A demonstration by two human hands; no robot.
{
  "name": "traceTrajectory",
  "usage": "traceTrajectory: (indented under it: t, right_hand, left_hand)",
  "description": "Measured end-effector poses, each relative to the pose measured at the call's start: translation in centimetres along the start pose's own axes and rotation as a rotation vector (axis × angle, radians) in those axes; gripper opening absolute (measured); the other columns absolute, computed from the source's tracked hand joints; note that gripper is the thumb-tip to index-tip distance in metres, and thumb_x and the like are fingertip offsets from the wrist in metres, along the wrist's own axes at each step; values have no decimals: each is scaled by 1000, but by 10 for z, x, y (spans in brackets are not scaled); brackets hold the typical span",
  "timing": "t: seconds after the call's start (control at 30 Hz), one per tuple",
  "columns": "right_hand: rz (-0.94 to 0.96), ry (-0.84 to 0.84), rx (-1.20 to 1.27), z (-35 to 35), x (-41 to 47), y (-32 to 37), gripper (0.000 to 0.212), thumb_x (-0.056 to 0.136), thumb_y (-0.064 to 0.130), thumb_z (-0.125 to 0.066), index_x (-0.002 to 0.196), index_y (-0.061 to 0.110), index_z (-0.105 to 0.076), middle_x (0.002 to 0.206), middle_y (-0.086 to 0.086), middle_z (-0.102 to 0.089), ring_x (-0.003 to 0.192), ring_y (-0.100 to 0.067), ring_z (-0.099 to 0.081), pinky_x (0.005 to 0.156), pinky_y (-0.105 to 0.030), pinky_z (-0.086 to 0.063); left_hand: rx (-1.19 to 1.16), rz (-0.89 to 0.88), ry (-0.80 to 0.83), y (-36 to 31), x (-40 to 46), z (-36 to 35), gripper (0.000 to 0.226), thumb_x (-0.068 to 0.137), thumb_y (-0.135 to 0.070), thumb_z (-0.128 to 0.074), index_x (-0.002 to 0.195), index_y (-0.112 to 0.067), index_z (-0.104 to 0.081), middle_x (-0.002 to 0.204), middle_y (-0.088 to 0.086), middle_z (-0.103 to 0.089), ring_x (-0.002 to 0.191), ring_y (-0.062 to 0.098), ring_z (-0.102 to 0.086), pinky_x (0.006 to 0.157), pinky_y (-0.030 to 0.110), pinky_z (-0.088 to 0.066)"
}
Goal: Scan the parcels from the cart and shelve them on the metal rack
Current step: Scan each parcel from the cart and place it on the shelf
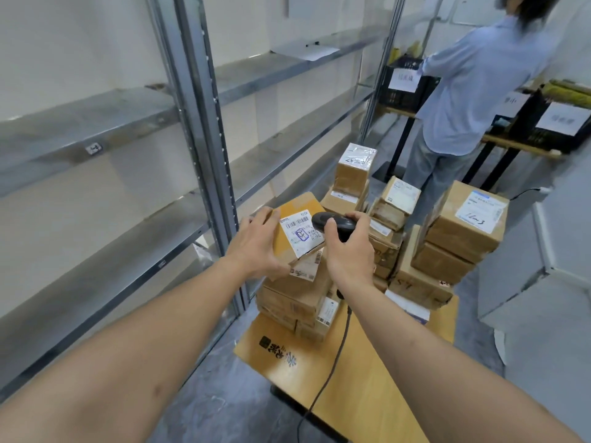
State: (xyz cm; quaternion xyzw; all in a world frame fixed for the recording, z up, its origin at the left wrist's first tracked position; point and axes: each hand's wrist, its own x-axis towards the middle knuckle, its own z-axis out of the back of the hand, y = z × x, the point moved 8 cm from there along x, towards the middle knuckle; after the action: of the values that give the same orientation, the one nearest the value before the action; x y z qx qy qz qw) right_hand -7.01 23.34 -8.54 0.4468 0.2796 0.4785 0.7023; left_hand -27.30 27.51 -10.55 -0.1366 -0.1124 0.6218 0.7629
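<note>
Progress: early stage, judged from the layout. The grey galvanised metal rack (198,100) at left has dull, smooth sheet-steel shelves on perforated uprights; no parcels are visible on them, only a flat white paper sheet (307,53) far back. Shelving appears not yet begun.

Left hand (256,244): fingers curled over the top edge and thumb under the near edge of a flat yellow-brown cardboard parcel (297,206), holding it tilted above the stack, its white printed shipping label (302,233) facing up.

Right hand (348,251): fingers wrapped round a black plastic handheld barcode scanner (332,220), its rounded head just over the label; a black cable hangs down from it. Step in hand: scanning this parcel.

Right of that, the remaining brown corrugated cardboard boxes (460,231), taped, with labels and marker numerals, sit stacked on the cart's smooth tan wooden deck (358,388). Many remain to scan.

Far right: a person in a pale blue shirt (473,84) at black plastic crates.
</note>
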Motion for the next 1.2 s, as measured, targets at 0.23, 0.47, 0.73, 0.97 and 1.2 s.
traceTrajectory:
  t: [0.23,0.47,0.73,0.97,1.2]
  right_hand:
    - [182,81,-62,-12,-15,30,32,104,51,-53,131,38,-41,112,5,-66,97,-21,-65,85,-42,-53]
    - [229,119,-86,-22,-27,46,34,105,48,-53,134,35,-41,113,6,-64,96,-20,-63,81,-34,-46]
    - [226,118,-54,-34,-39,54,28,104,49,-54,127,40,-41,110,5,-67,94,-21,-67,86,-44,-56]
    - [220,142,-13,-58,-55,67,28,103,49,-55,127,39,-43,114,4,-66,96,-20,-66,85,-42,-54]
    - [230,174,21,-116,-85,86,28,104,49,-55,127,38,-42,111,8,-64,95,-15,-64,80,-38,-55]
  left_hand:
    - [85,-112,-79,15,-8,33,140,60,-58,-91,167,-18,-12,163,-6,-20,142,28,-25,118,44,-39]
    - [122,-138,-136,27,-20,49,138,63,-59,-91,168,-19,-12,165,-6,-20,139,25,-26,113,40,-41]
    - [147,-87,-133,46,-33,49,137,64,-62,-88,168,-20,-9,166,-7,-18,139,25,-27,109,39,-46]
    - [76,106,-184,79,-47,57,130,59,-73,-77,161,-17,-21,150,1,-32,121,31,-43,100,44,-50]
    - [46,328,-164,132,-69,65,122,62,-81,-69,157,-18,-27,141,7,-39,117,34,-50,100,44,-48]
